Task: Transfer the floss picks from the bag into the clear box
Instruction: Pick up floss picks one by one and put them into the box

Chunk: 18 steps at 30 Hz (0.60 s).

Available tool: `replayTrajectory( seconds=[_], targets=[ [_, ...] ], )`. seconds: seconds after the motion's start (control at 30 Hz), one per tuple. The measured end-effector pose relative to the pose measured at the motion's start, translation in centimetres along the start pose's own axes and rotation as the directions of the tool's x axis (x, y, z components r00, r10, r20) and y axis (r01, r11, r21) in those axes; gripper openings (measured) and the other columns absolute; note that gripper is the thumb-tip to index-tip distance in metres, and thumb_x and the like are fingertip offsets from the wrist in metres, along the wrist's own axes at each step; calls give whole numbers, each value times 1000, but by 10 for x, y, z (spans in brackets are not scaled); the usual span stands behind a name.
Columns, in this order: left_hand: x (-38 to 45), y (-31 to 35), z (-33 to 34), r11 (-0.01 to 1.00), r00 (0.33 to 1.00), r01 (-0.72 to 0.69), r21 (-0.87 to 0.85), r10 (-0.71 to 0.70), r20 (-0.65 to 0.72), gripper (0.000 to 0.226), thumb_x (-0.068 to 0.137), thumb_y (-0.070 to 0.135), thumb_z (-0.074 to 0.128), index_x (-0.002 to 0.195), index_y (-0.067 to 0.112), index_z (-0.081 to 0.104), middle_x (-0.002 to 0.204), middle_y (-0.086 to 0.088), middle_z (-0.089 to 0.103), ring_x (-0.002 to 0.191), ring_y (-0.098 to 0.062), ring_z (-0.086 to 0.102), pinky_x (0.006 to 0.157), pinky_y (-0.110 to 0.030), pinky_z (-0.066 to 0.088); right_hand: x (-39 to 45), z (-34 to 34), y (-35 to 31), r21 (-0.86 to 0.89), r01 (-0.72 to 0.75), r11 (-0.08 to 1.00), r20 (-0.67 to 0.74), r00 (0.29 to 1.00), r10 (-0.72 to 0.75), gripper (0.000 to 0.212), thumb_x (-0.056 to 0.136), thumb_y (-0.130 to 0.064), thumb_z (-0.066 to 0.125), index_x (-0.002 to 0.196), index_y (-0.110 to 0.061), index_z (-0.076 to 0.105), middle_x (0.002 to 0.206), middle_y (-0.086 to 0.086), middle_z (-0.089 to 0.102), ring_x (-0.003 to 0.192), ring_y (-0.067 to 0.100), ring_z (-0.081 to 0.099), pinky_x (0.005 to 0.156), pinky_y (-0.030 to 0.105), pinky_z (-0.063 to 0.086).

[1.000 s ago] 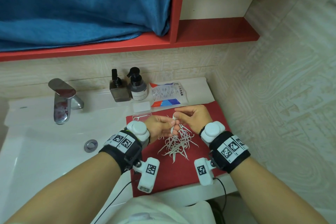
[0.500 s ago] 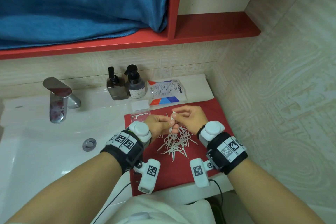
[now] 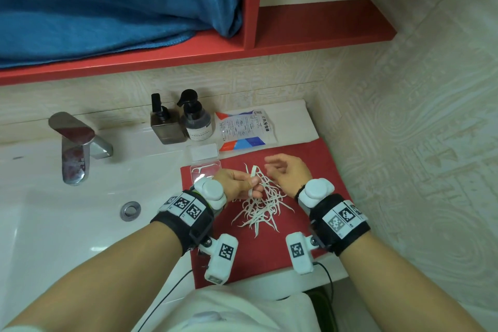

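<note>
head view, looking down, close overhead

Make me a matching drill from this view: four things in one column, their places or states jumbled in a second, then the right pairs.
Things:
1. bag
2. clear box
3. left hand
4. towel

Places or states:
A. on the red shelf
B. lying flat beside the pump bottles
C. pinching one floss pick
D. open at the mat's far left corner, a pick or two inside

Pairs: 1-B, 2-D, 3-C, 4-A
</note>
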State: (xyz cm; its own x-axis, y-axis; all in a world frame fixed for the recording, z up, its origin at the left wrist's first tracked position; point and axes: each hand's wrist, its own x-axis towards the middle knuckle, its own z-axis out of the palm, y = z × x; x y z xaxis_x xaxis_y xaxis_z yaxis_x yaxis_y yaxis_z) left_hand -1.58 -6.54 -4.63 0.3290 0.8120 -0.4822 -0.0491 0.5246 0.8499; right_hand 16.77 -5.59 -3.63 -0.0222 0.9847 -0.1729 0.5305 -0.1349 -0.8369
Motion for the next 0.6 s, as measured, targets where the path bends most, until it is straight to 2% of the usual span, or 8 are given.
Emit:
replayTrajectory(
  seconds=[0.03, 0.1, 0.2, 0.3, 0.37, 0.43, 0.5, 0.6],
  targets=[
    [0, 1, 0, 1000, 1000, -4, 4, 4, -9, 19, 85, 12, 69, 95, -5, 70, 88, -17, 73, 73, -21, 72, 61, -22, 56, 2, -5, 4, -151, 1, 988, -6, 1000, -2, 21, 88, -10, 66, 107, -20, 71, 99, -4, 73, 82, 7, 67, 73, 17, 53],
    [-1, 2, 0, 1000, 1000, -11, 14, 11, -13, 20, 85, 13, 69, 95, -4, 70, 92, -19, 73, 75, -21, 72, 61, -22, 56, 3, -14, 11, -367, -9, 930, 30, 999, 21, 21, 86, -10, 68, 105, -18, 71, 101, -3, 72, 80, 8, 64, 73, 15, 47],
    [-1, 3, -3, 1000, 1000, -9, 11, 10, -30, 16, 86, 13, 69, 92, -2, 71, 91, -19, 73, 73, -20, 72, 58, -21, 54, 2, -18, 15, -503, 34, 864, 147, 988, 47, 29, 80, -21, 77, 107, -17, 70, 103, -1, 69, 81, 7, 58, 75, 19, 45],
    [1, 4, -3, 1000, 999, -21, 17, 21, -42, 13, 85, 13, 69, 89, 1, 72, 91, -18, 73, 76, -22, 71, 63, -24, 57, 0, -15, 18, -528, 6, 849, 167, 981, 97, 41, 70, -28, 85, 106, -19, 68, 93, -6, 60, 79, 8, 57, 76, 23, 48],
    [2, 3, -3, 1000, 999, -18, 21, 19, -48, 12, 85, 14, 69, 88, 2, 73, 89, -17, 74, 78, -24, 71, 71, -28, 59, -2, -14, 21, -496, -40, 867, 157, 978, 135, 41, 69, -24, 86, 104, -18, 66, 83, -8, 61, 71, 7, 58, 68, 20, 48],
    [2, 2, -1, 999, 998, -11, 31, 13, -59, 12, 86, 14, 68, 88, 2, 72, 84, -12, 75, 73, -20, 71, 65, -23, 57, -5, -13, 26, -451, -85, 889, 152, 974, 171, 42, 69, -21, 86, 104, -16, 63, 76, -8, 65, 65, 6, 61, 58, 15, 44],
    [2, 1, 0, 999, 998, -5, 33, 7, -66, 14, 86, 14, 68, 89, 1, 71, 83, -10, 74, 70, -18, 71, 60, -21, 55, -6, -13, 29, -433, -110, 895, 129, 975, 182, 42, 69, -22, 86, 102, -16, 61, 78, -4, 68, 66, 8, 63, 54, 15, 42],
    [2, 0, 0, 999, 998, 7, 38, -5, -60, 17, 87, 14, 67, 94, -2, 70, 91, -16, 73, 71, -18, 71, 61, -22, 56, -8, -15, 28, -463, -120, 878, 100, 977, 186, 41, 65, -29, 88, 96, -18, 62, 86, -3, 67, 69, 8, 61, 55, 16, 43]
  ],
)
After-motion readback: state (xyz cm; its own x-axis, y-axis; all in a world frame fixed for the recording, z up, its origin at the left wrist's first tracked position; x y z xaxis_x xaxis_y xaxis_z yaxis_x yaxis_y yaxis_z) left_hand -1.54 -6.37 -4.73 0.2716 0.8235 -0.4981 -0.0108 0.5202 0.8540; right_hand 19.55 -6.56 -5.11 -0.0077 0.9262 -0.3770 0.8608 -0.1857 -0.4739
